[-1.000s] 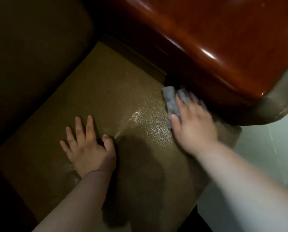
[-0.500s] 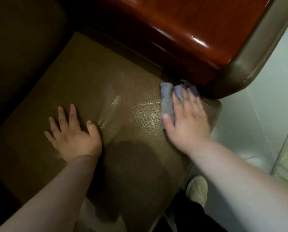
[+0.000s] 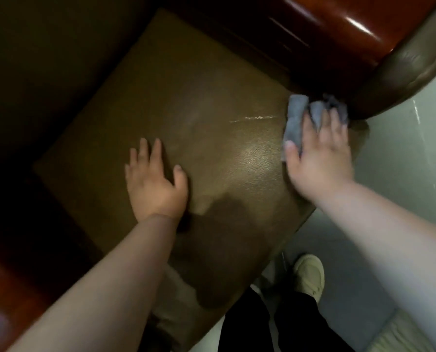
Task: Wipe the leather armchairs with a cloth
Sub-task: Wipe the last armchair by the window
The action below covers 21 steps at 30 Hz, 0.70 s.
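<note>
Dim light falls on the brown leather seat cushion (image 3: 186,102) that fills most of your view, with the dark backrest (image 3: 46,59) in shadow to its left. Your left hand (image 3: 156,184) lies flat on the middle of the cushion, fingers straight and spread, gripping nothing. Further right, a thin shiny streak (image 3: 252,118) crosses the leather towards the cloth. Your right hand (image 3: 318,153) presses the grey cloth (image 3: 294,123) flat against the cushion's right edge, fingers straight on top of it, just beside the padded armrest (image 3: 402,69) with its glossy reddish wood top (image 3: 338,34). Below, your pale shoe (image 3: 309,275) and dark trouser leg (image 3: 295,326) stand on the light floor (image 3: 402,153).
</note>
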Motion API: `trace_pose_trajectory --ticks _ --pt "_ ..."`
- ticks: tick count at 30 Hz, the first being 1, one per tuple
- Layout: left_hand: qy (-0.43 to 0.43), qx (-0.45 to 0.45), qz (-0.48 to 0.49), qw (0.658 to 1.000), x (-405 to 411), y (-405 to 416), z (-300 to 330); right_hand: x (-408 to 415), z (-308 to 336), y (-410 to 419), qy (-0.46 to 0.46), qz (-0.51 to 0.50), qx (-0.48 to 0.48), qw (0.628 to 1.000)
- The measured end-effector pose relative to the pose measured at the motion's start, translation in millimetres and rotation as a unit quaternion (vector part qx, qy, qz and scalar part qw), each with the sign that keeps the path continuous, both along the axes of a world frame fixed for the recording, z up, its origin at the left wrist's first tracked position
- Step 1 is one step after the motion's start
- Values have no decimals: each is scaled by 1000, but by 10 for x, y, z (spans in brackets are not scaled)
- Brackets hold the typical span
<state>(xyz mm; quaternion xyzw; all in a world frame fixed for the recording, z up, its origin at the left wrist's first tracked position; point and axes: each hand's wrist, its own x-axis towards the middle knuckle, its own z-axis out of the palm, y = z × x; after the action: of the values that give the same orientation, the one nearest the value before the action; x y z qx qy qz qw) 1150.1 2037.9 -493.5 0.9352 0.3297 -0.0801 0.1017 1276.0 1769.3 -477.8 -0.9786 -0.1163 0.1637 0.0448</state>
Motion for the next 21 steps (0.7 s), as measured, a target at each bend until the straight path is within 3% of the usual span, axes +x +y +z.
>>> trace_pose_trajectory --ticks 1,3,6,8,9,11,13,15,16,18,21 --pt "0 2 8 1000 -163 -89 8 -222 21 189 9 25 -6 1000" --pt "4 -9 28 1000 -479 -263 4 -770 50 502 33 174 10 984" --pt "30 -10 54 998 -887 -437 -33 -1126 32 632 90 429 43 898" --pt "27 -9 117 993 -1097 -530 -59 -828 -2 611 69 510 26 857" --pt "20 -11 164 986 -1167 -576 -68 -646 -35 611 46 507 13 861" --pt "1 -9 240 971 -1232 -644 -102 -283 -91 692 -6 421 -3 907" --pt "-8 -23 247 969 -1241 -651 -104 -250 -77 925 -9 281 -13 960" --pt "-14 -35 218 975 -1325 -643 -94 -681 -61 1174 -34 248 -18 968" --pt "-11 -44 210 977 -1414 -645 -76 -983 -44 1237 -27 309 -12 951" --pt "10 -62 211 975 -1649 -698 -39 -1498 8 1194 9 483 32 875" --pt "2 -80 232 969 -1887 -850 -38 -1465 140 1158 71 607 10 791"
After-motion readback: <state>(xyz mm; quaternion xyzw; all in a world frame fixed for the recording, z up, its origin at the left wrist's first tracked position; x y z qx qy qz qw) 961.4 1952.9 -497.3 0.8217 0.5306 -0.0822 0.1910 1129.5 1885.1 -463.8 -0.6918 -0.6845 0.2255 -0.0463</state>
